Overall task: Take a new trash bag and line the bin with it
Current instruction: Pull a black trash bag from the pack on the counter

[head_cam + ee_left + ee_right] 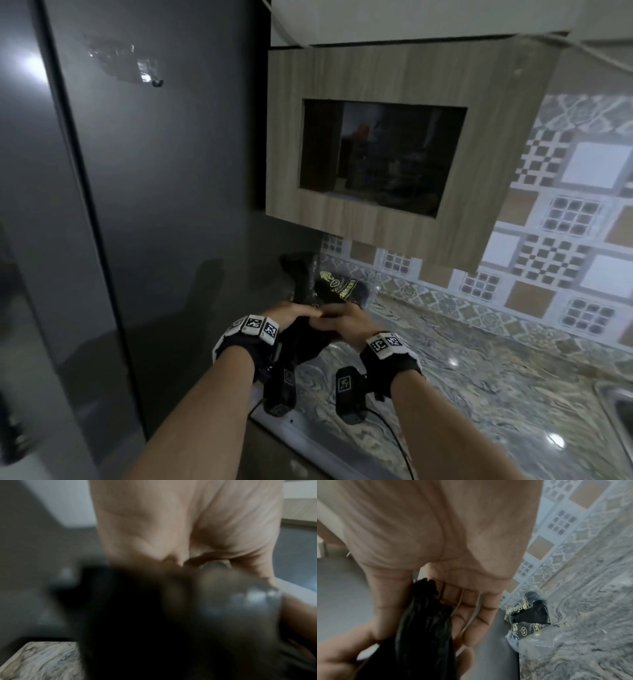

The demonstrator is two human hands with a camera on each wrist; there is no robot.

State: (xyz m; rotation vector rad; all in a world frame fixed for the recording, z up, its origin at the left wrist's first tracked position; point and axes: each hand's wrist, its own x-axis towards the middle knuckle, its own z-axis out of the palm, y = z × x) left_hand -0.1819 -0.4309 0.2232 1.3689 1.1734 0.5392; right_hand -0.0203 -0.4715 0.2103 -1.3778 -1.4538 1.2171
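Note:
Both my hands meet over the left end of the marble counter. Between them hangs a bunched black trash bag. My left hand grips its top from the left, and my right hand holds it from the right. The right wrist view shows the black trash bag lying between the thumb and fingers of my right hand. The left wrist view is blurred: my left hand sits above the dark trash bag. An opened pack of trash bags lies just beyond. No bin is in view.
A tall grey fridge stands close on the left. A wooden wall cabinet with a dark glass window hangs above the counter. Patterned tiles cover the back wall. A steel sink rim shows at the far right.

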